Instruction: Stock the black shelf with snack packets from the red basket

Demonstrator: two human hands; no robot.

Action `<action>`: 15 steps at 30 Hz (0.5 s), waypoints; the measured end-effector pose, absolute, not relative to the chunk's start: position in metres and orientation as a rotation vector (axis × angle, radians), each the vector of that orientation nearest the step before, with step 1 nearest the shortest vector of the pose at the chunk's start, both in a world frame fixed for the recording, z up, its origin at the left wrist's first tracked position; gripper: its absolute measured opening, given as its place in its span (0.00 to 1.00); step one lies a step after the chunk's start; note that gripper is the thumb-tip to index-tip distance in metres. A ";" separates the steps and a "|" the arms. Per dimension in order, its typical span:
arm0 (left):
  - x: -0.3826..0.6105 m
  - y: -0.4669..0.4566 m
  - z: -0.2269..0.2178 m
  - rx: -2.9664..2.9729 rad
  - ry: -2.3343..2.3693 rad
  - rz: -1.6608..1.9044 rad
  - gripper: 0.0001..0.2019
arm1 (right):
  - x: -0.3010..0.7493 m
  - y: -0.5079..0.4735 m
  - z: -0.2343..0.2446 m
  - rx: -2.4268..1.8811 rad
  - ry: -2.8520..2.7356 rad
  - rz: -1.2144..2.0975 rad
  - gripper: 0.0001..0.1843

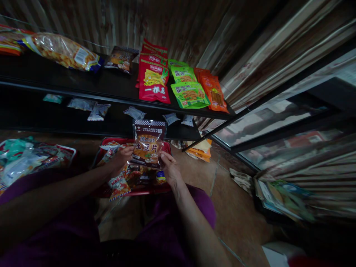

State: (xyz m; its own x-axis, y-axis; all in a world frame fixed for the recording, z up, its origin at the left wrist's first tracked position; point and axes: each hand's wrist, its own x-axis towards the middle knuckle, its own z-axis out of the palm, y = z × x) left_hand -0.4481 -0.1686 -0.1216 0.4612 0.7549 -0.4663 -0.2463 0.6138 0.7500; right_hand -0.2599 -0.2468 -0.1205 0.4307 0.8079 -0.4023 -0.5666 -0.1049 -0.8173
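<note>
Between my two hands is a brown bag of potato chips (148,144), upright with its printed front facing me. My left hand (124,157) grips its left edge, and the thumb and fingers of my right hand (169,165) pinch the lower right edge. Right below it, a red basket (151,190) holds more snack bags, among them an orange-and-white snack bag (120,185) at the left. A similar brown chip bag (121,59) lies on the upper black shelf.
On the upper shelf (83,83) are red snack bags (154,83), green bags (189,94), orange bags (214,92) and a long clear bag (63,52). Small packets (99,111) lie on the lower shelf. Another filled basket (72,152) stands left; papers (199,150) lie on the floor.
</note>
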 end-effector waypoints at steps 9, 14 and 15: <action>-0.455 -0.136 -0.110 0.720 1.028 0.775 0.22 | -0.259 -0.248 -0.123 -1.247 -0.453 1.187 0.12; -0.461 -0.104 -0.091 1.234 0.972 0.892 0.24 | -0.263 -0.250 -0.117 -1.302 -0.746 1.270 0.11; -0.462 -0.102 -0.088 1.263 0.940 0.782 0.23 | -0.264 -0.250 -0.116 -1.300 -0.778 1.303 0.11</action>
